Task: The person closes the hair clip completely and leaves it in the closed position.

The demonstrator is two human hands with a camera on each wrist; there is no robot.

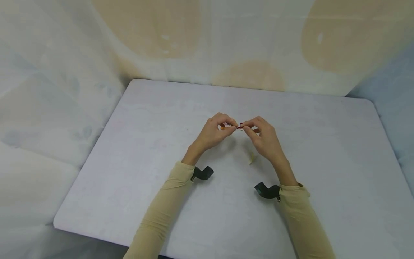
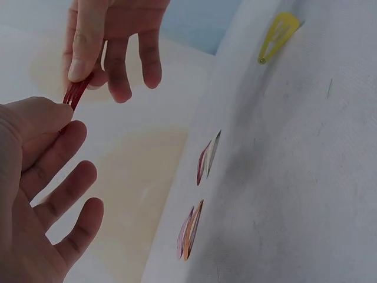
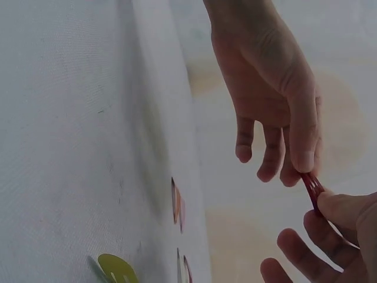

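White table carries the loose bits, w/ both arms in tan sleeves reaching over its middle. Left hand & right hand meet above it, each pinching one end of a red hair clip between thumb & forefinger, other fingers spread clear, prob. so the clip can be flexed from both ends. Yellow clip & a few other clips lie flat on the table below, apart from the hands.

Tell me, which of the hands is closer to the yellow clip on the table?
Right. The right hand is above the yellow clip, which lies just near its wrist. The left hand is farther off to the side. Both hands pinch the red clip.
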